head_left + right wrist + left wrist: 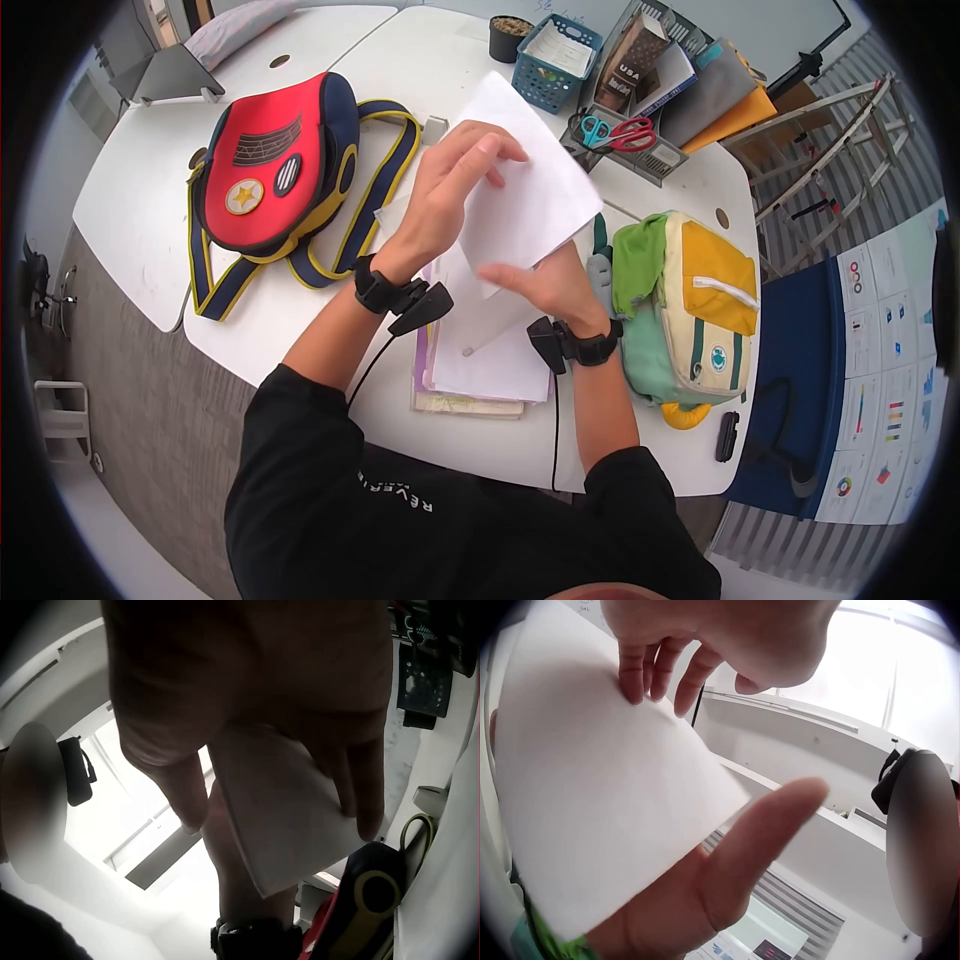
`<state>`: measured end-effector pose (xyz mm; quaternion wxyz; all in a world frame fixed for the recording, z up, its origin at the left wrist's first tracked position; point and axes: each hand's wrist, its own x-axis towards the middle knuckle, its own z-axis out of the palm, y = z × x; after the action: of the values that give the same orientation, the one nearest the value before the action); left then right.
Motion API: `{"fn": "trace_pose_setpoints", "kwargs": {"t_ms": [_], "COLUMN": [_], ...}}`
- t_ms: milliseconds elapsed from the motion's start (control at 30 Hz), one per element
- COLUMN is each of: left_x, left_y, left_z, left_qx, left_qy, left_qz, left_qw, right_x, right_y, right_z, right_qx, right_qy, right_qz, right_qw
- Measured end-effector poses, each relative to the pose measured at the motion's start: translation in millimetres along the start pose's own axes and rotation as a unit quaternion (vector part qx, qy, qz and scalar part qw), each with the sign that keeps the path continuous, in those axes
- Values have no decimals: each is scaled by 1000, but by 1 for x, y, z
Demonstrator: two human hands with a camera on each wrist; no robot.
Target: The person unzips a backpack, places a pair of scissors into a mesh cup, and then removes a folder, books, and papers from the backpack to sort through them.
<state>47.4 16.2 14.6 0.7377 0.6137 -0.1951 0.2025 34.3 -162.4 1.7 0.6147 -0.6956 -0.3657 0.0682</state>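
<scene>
White paper (535, 190) is held up at a slant over the table. My right hand (555, 285) supports it from behind, most of its fingers hidden by the sheet in the head view. In the left wrist view the right thumb (769, 832) sticks out, off the paper. My left hand (445, 195) is at the paper's other side, its bent fingers (682, 675) pointing down with the tips right at the paper's edge. Below the hands lies a pile of papers (490, 360) with a purple-edged folder (421, 350) under it.
A red and navy backpack (270, 165) lies on the left of the white table (300, 350). At right is a green, cream and yellow backpack (690, 310). A blue basket (545, 85), a plant pot (508, 42) and an organizer (660, 160) with scissors (630, 135) stand at the back.
</scene>
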Motion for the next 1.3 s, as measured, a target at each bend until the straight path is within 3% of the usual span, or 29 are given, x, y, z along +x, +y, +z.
{"fn": "trace_pose_setpoints", "kwargs": {"t_ms": [67,133,167,233,367,400,433,467,500,633,700,733,767,800,833,900,1000,1033,1100,1167,1233,1300], "left_x": [-1,-2,-3,-2,7,7,8,7,7,-5,-14,-21,-33,-47,-64,-87,-101,-105,-97,-96,-92,-94], "left_y": [4,1,-1,-1,4,10,16,24,30,43,33,17,8,3,-3,-4,-19,-25,-39,-48,-54,-58], "left_z": [1,1,0,-3,-15,-17,-18,-22,-26,-35,-44,-55,-65,-73,-77,-76,-79,-81,-87,-91,-88,-88], "left_qx": [48,73,100,97,145,178,189,238,286,390,447,458,520,576,553,574,597,593,518,503,311,280], "left_qy": [-35,-51,-66,-62,-37,-36,-40,-57,-74,-131,-154,-144,-163,-185,-172,-190,-185,-188,-127,-138,-38,44], "left_qz": [4,19,34,26,93,104,113,127,141,162,95,113,70,27,-10,-106,-179,-186,-220,-192,-340,-287], "left_qw": [998,996,992,993,984,978,975,961,945,897,876,870,836,796,815,789,760,760,817,831,887,915], "right_x": [0,2,5,8,2,-5,-9,-6,-3,-27,-39,-51,-63,-77,-89,-111,-128,-133,-136,-139,-144,-149], "right_y": [3,11,12,12,16,19,22,12,-2,-27,-35,-36,-33,-26,-19,0,22,26,26,26,26,21], "right_z": [0,-1,-3,-9,-32,-47,-52,-48,-46,-55,-58,-57,-56,-55,-54,-49,-47,-47,-45,-48,-53,-57], "right_qx": [13,90,93,184,128,-172,-454,-290,-116,-131,-135,-166,-169,-161,-152,-161,-154,-143,-130,-120,-237,-267], "right_qy": [12,117,117,197,308,298,255,308,352,375,412,409,414,402,389,401,392,383,398,418,395,374], "right_qz": [29,77,80,59,32,-74,-173,-143,-108,-139,-184,-167,-161,-114,-69,-38,13,37,36,32,27,52], "right_qw": [999,986,986,961,942,936,836,895,922,907,882,881,880,894,906,901,907,912,907,900,887,887]}}
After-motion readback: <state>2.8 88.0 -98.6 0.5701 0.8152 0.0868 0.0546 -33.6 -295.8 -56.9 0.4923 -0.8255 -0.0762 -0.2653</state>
